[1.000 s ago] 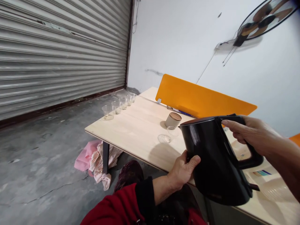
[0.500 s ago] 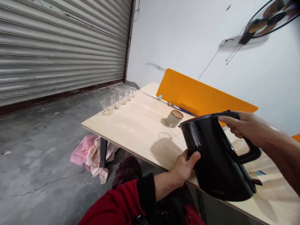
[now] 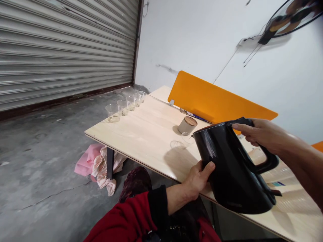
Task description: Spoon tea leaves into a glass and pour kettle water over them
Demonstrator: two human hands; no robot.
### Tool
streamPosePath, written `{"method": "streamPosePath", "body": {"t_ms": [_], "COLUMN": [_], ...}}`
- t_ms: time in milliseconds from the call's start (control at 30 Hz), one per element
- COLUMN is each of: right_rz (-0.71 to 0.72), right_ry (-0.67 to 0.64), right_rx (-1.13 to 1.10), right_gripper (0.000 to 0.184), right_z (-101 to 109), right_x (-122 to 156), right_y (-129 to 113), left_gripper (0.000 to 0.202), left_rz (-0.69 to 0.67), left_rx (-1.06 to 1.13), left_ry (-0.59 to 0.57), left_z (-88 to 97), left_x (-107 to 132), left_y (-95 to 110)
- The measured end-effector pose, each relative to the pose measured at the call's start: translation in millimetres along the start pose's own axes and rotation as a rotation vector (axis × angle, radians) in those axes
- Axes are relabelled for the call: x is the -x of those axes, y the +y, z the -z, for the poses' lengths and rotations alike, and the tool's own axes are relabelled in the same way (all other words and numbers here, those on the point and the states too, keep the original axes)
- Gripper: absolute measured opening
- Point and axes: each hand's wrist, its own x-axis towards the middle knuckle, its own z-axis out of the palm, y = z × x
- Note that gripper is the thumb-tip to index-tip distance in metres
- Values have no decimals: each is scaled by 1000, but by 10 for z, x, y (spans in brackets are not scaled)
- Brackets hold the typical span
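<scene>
Cups of clear plastic (image 3: pixel 125 106) stood in a row along the far left end of the pale wooden desk (image 3: pixel 141 134), well apart from the hands. Crumpled pink and beige cloth (image 3: pixel 98 164) lay on the concrete floor by the desk's black leg. Nearer the middle, a small beige canister with a brown wooden lid (image 3: pixel 187 125) stood upright in front of the orange divider panel (image 3: pixel 217 104), with a small clear glass cup (image 3: pixel 186 137) and a flat clear lid (image 3: pixel 176 145) just beside it.

The glossy black electric kettle (image 3: pixel 232 168) was held in the air over the near edge of the desk, tilted, its long axis leaning so the top and spout pointed left toward the glass cup and the base swung down to the right. Compared with a second before, the kettle sat a little lower in view and leaned slightly further, while the cups and canister kept their places on the desk.

The left hand (image 3: pixel 198 178), in a red and black sleeve, lay half open against the kettle's lower left wall, thumb pressed on the side, steadying it from beneath. The right hand (image 3: pixel 264 136) was closed around the top of the kettle's handle, thumb stretched forward along the lid's rear edge.
</scene>
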Motion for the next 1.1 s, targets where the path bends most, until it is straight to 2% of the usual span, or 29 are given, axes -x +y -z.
{"method": "streamPosePath", "body": {"t_ms": [267,433,767,1100], "right_rz": [14,13,30,-8], "right_ry": [9,32,44,-1], "right_rx": [18,70,149,98], "right_gripper": [38,41,44,38], "right_z": [35,9,20,-11], "right_x": [40,29,-18,57], "right_y": [55,20,66,-52], "left_gripper": [72,68,67,65], "left_rz": [-9,-64,-69,-94], "left_rx": [-55,-88,-67,-39], "left_ry": [2,29,31,26], "left_z": [3,-4,-15,-17], "left_x": [-9,-4,14,22], "left_y": [9,7,-9,-36]}}
